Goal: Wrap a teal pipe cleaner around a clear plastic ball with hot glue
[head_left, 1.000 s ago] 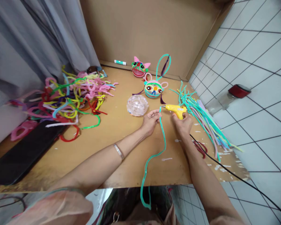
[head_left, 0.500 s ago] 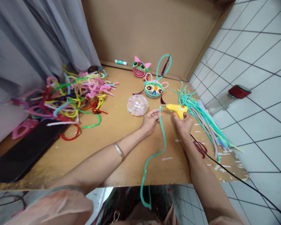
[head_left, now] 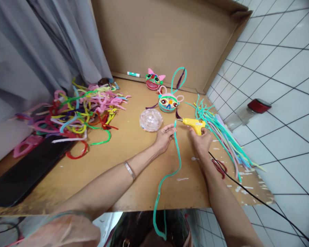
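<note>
My left hand (head_left: 166,138) pinches a long teal pipe cleaner (head_left: 178,151) near its top end; the rest curves down over the table's front edge. In my right hand (head_left: 201,140) is a yellow hot glue gun (head_left: 194,123), its nozzle pointing left and close to the pipe cleaner's tip. Whether nozzle and tip touch, I cannot tell. A clear round plastic dome (head_left: 151,120) sits just beyond my left hand. Behind it stands a decorated ball with pink ears and a teal loop (head_left: 168,102), and farther back a similar one with a red mouth (head_left: 153,81).
A tangled heap of colourful pipe cleaners (head_left: 87,106) lies left, by a black flat object (head_left: 28,171). Straight pipe cleaners (head_left: 224,133) lie right, near a red-lidded jar (head_left: 257,107). The gun's black cord (head_left: 247,188) runs off right. A glue stick (head_left: 133,74) lies at the cardboard backing.
The view has tilted slightly, so the scene sits a little lower. Both hands keep their grips, and the glue gun's nozzle stays by the pipe cleaner's tip.
</note>
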Action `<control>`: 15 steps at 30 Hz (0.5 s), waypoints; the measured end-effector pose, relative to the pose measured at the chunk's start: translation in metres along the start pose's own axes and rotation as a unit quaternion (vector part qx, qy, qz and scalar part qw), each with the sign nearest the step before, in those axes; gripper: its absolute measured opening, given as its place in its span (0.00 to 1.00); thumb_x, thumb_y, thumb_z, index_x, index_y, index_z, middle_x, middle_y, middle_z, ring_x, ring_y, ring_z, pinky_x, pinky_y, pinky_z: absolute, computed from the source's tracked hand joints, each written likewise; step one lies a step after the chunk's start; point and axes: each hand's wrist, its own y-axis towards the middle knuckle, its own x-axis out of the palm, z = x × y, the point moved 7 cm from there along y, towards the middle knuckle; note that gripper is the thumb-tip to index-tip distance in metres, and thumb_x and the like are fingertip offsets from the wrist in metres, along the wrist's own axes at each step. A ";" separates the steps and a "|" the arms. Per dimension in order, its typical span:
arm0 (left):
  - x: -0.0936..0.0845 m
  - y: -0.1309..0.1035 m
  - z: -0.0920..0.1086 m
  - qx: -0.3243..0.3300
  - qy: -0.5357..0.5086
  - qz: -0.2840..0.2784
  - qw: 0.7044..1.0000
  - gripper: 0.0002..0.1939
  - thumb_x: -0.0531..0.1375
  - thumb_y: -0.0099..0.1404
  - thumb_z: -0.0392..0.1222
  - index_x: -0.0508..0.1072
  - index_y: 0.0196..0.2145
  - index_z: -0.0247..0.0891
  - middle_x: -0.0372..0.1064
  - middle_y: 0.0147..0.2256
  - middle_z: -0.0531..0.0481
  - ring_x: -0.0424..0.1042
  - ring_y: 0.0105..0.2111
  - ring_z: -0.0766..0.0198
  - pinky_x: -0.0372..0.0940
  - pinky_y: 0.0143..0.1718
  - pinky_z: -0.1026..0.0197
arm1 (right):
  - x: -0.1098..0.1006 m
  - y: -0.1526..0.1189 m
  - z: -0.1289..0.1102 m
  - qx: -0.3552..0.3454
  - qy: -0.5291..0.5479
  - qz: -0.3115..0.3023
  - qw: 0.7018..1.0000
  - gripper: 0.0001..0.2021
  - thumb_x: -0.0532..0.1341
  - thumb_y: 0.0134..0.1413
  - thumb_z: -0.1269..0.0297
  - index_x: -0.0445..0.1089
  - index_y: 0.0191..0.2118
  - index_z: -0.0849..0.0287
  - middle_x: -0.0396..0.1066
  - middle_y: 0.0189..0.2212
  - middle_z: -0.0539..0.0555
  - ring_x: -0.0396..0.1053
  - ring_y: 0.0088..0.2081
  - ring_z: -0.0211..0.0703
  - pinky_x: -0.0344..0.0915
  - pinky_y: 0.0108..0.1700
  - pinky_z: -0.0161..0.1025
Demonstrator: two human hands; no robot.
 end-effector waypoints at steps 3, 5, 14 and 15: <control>-0.001 0.001 0.000 0.002 -0.008 0.004 1.000 0.14 0.73 0.49 0.32 0.76 0.34 0.33 0.72 0.24 0.55 0.68 0.24 0.75 0.61 0.29 0.70 | 0.000 0.002 0.000 0.006 0.003 -0.004 1.000 0.18 0.64 0.39 0.45 0.67 0.26 0.56 0.63 0.19 0.47 0.56 0.23 0.40 0.54 0.28 0.38; -0.002 0.001 0.000 0.004 -0.014 0.006 1.000 0.14 0.73 0.49 0.32 0.77 0.34 0.33 0.73 0.24 0.55 0.69 0.25 0.74 0.62 0.30 0.70 | 0.002 0.001 -0.001 0.007 0.005 -0.020 1.000 0.17 0.64 0.38 0.46 0.67 0.26 0.56 0.63 0.19 0.47 0.57 0.23 0.39 0.54 0.28 0.38; -0.002 0.000 0.000 -0.005 -0.021 0.011 1.000 0.12 0.72 0.50 0.30 0.77 0.34 0.34 0.73 0.24 0.55 0.69 0.25 0.74 0.62 0.31 0.70 | 0.008 -0.001 0.000 0.012 0.008 -0.046 0.999 0.19 0.64 0.36 0.46 0.69 0.28 0.57 0.64 0.20 0.47 0.60 0.25 0.41 0.56 0.30 0.39; -0.002 0.000 0.000 -0.007 -0.019 0.011 1.000 0.13 0.72 0.50 0.30 0.77 0.34 0.34 0.73 0.25 0.55 0.69 0.25 0.74 0.62 0.31 0.70 | 0.008 -0.001 0.001 0.014 0.011 -0.044 0.999 0.19 0.64 0.36 0.46 0.69 0.28 0.57 0.63 0.20 0.47 0.59 0.24 0.41 0.57 0.30 0.39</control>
